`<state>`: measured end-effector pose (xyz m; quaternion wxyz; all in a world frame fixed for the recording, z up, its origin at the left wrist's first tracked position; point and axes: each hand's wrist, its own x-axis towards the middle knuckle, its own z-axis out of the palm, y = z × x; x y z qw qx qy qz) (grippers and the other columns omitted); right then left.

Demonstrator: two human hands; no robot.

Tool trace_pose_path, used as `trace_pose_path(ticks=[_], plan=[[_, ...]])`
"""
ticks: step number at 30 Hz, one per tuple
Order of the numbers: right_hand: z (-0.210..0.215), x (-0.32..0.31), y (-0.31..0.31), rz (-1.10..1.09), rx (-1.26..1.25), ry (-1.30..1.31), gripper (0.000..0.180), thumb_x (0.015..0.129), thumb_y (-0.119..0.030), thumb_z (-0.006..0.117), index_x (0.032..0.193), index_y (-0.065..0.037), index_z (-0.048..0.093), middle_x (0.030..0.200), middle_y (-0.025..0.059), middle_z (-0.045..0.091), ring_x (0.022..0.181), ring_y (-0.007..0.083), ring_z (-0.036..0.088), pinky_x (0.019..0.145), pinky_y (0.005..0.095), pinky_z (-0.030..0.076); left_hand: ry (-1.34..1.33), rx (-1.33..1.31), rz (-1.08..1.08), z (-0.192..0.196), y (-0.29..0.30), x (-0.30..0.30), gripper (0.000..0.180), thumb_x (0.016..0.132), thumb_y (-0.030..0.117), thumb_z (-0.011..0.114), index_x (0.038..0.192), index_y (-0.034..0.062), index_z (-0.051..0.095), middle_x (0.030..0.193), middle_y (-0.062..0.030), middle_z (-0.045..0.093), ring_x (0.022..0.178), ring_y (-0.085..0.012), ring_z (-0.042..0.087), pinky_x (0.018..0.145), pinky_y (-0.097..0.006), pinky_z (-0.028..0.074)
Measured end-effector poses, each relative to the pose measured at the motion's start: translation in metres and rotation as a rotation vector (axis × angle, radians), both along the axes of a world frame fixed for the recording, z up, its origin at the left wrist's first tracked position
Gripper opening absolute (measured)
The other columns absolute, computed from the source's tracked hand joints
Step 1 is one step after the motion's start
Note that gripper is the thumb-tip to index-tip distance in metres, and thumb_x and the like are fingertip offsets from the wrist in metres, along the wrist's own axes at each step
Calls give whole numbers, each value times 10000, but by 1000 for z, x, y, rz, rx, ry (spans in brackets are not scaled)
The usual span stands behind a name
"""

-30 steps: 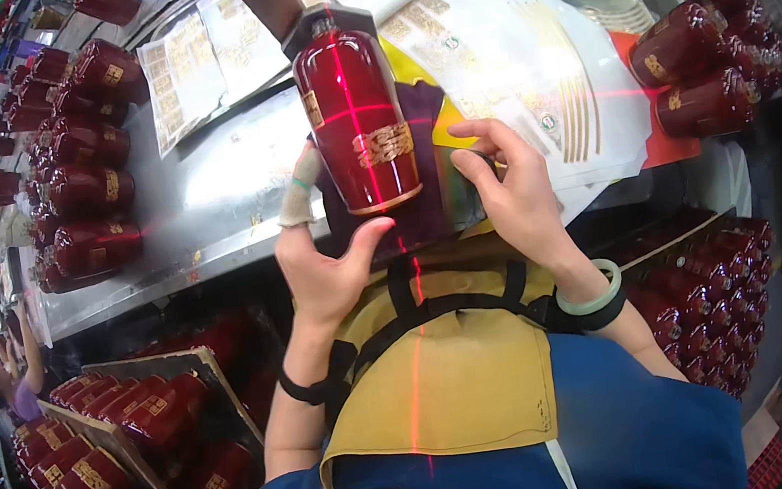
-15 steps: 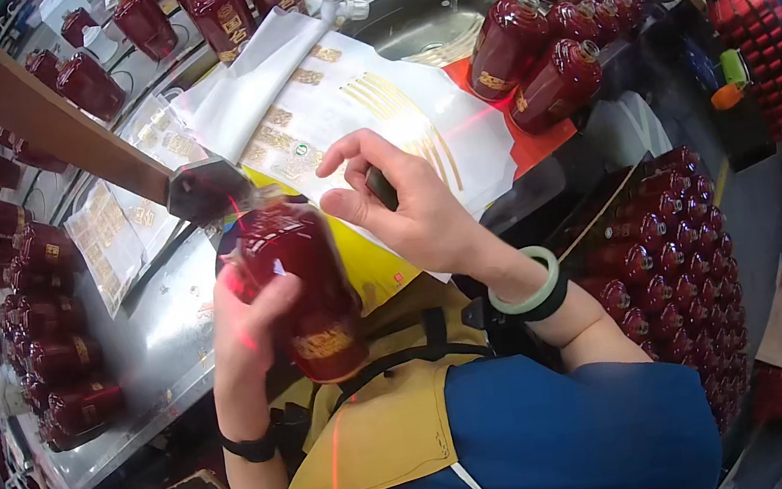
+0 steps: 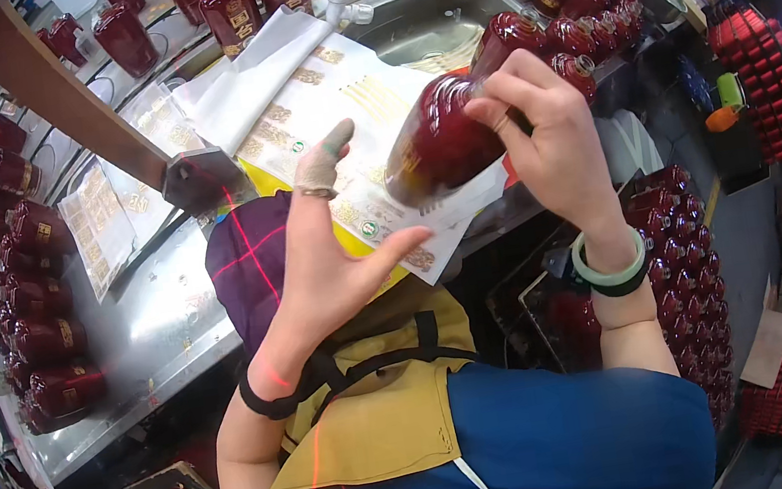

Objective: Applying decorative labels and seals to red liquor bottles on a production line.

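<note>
A glossy dark red bottle (image 3: 441, 141) hangs tilted over the sheets at the middle of the bench, its base toward the lower left. My right hand (image 3: 551, 129) is closed around its neck end; the fingers cover the neck. My left hand (image 3: 328, 264) holds nothing, with thumb and fingers spread, left of the bottle and apart from it. A pale finger cot covers one of its fingertips. Beneath both hands lie white sheets of gold decals (image 3: 370, 101). A purple cloth (image 3: 248, 266) crossed by red laser lines lies beside my left wrist.
A brown arm with a dark block (image 3: 200, 182) reaches in from the upper left. Behind the sheets is a metal sink (image 3: 424, 22). Red bottles crowd the left bench (image 3: 51, 336), the back and the right side; crated ones (image 3: 685, 281) stand lower right.
The bottle that was in my left hand near the purple cloth is now in my right hand, farther right. My left hand has let go and opened.
</note>
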<state>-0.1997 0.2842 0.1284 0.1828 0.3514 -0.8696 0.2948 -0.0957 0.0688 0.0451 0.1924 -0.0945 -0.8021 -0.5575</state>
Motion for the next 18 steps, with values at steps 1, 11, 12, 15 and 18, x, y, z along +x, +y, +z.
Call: trace_pose_path(ticks=[1,11,12,15,18], plan=[[-2,-7,2,-70,22,66,137,901,-185,753,908,-56,708,848,95,596,818,332,642,692,422,504,-62,47,53,-4,-6,7,898,792,182,889,1519,-25,404,1462,-191,516,1370,-316,501,1155,-421,388],[-30,-49,31,-388,213,217,184,943,-280,709,941,-96,719,905,65,614,897,297,649,743,441,522,-292,460,316,-32,-73,63,378,983,17,670,1349,8,578,1391,-112,619,1329,-222,571,1134,-373,439],[-31,-49,33,-426,235,196,185,950,-280,702,958,-96,720,920,67,617,911,298,650,751,444,524,-309,569,358,-33,-76,65,347,985,24,672,1323,11,596,1375,-114,634,1317,-220,582,1132,-371,441],[-35,-49,40,-456,284,206,185,958,-281,695,973,-99,726,923,74,615,915,302,650,754,444,524,-263,554,383,-32,-79,67,292,996,27,658,1284,12,612,1353,-116,653,1297,-215,600,1127,-363,443],[-35,-51,45,-491,281,164,196,971,-287,677,979,-97,724,946,85,631,927,327,655,763,452,523,-249,580,398,-28,-77,62,356,996,-13,643,1350,-14,603,1298,-100,670,1218,-170,620,1070,-329,477]])
